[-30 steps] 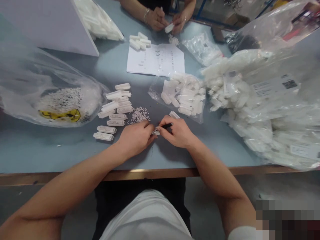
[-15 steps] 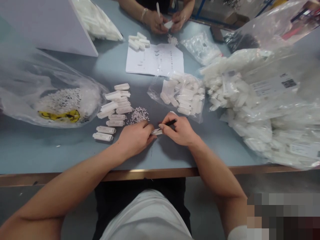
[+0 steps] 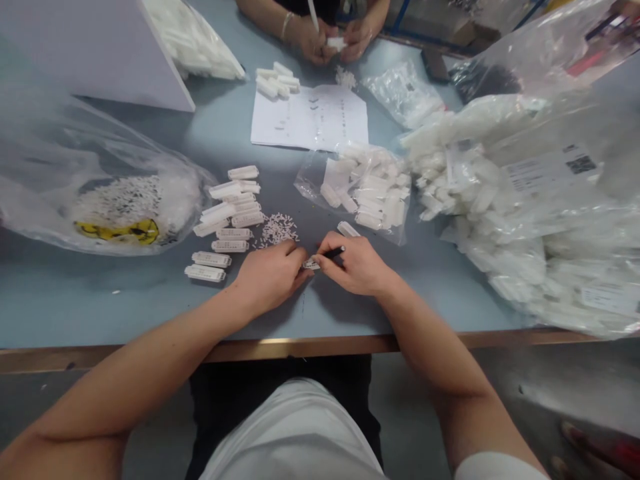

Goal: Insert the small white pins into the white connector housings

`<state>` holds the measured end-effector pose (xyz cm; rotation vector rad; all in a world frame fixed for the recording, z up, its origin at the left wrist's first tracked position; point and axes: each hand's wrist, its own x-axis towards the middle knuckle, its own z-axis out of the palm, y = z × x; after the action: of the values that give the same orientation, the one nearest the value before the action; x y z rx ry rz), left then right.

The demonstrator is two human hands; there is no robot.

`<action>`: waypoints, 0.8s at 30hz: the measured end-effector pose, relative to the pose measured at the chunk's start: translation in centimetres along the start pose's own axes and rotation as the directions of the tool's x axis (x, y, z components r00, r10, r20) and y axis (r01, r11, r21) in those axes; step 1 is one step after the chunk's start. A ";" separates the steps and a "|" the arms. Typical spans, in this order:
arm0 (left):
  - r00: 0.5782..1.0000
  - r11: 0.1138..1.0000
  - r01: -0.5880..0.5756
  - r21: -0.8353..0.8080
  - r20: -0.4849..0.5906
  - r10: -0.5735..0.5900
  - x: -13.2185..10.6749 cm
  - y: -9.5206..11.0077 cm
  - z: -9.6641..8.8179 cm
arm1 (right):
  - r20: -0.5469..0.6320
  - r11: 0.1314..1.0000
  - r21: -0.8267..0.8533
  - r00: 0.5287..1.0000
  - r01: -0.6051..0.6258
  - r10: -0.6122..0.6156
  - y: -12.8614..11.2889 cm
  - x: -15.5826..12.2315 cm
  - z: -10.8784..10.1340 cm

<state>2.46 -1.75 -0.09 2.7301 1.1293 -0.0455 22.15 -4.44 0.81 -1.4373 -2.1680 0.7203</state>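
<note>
My left hand (image 3: 270, 273) rests on the grey table (image 3: 150, 300) with its fingers closed on a small white plastic connector (image 3: 311, 264). My right hand (image 3: 356, 265) is closed round a thin black tool (image 3: 333, 253) whose tip meets that connector. A little heap of tiny white pins (image 3: 278, 229) lies just beyond my left hand. One loose white connector (image 3: 349, 229) lies just beyond my right hand. Rows of white connectors (image 3: 227, 217) lie to the left of the pins.
A clear bag of connectors (image 3: 365, 187) sits beyond my hands. Big plastic bags lie at left (image 3: 95, 193) and right (image 3: 530, 207). A printed sheet (image 3: 313, 120) lies farther off. Across the table another person's hands (image 3: 333, 37) hold a white part. The table's wooden edge (image 3: 300, 348) is near me.
My right hand with the black tool has shifted slightly against the connector; my left hand stays put. The person opposite has moved their hands and raised a white stick.
</note>
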 end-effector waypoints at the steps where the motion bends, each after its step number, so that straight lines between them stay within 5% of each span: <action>1: 1.000 1.000 0.002 0.004 0.001 -0.002 0.0 0.0 0.0 | 0.009 1.000 -0.013 1.000 0.010 -0.010 0.0 0.0 0.1; 11: 1.000 1.000 0.010 -0.012 -0.009 -0.010 -0.1 -0.2 0.1 | -0.049 0.991 0.119 0.997 -0.059 0.065 0.1 0.0 -0.2; 24: 1.000 1.000 0.011 0.001 0.006 -0.011 0.0 -0.2 0.0 | 0.005 0.999 0.030 1.000 -0.031 0.031 0.0 -0.1 0.1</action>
<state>2.36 -1.65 -0.13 2.7228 1.1428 -0.0564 22.07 -4.54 0.70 -1.4583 -2.1335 0.7646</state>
